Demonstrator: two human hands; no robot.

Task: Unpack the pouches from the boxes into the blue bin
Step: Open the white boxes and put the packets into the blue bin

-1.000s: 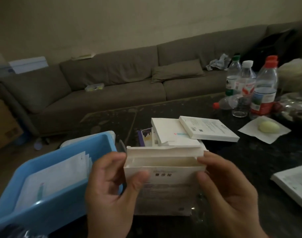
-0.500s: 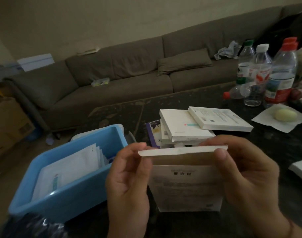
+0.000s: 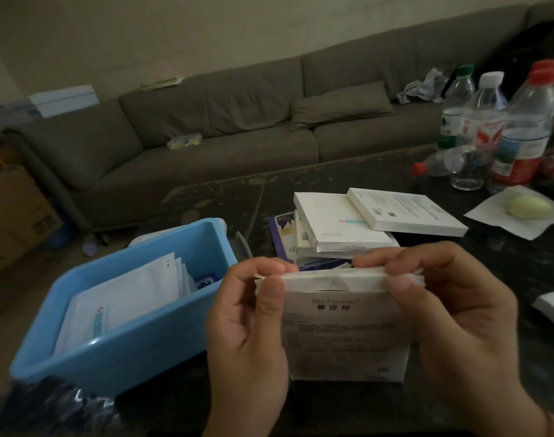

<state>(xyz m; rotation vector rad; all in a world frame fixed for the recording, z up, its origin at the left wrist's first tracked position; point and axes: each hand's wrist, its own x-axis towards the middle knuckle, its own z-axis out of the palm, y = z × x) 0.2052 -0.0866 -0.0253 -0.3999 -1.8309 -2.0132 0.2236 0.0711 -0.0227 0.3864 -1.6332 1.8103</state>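
Note:
A white box (image 3: 345,335) stands upright on the dark table in front of me. My left hand (image 3: 247,335) pinches the left end of its top flap, and my right hand (image 3: 452,316) pinches the right end. The flap lies folded down over the opening. To the left sits the blue bin (image 3: 118,354), holding several white pouches (image 3: 124,298) that lean against one another. Behind the held box is a pile of more white boxes (image 3: 338,225), with another white box (image 3: 405,212) lying on top at the right.
Several plastic bottles (image 3: 521,127) and a small glass (image 3: 468,175) stand at the back right. A yellowish lump on a white napkin (image 3: 528,206) lies beside them. Another white box (image 3: 553,307) shows at the right edge. A grey sofa (image 3: 237,121) runs behind the table.
The box's top stood open a second ago; both hands have folded the flap down over the opening. My view has shifted slightly left.

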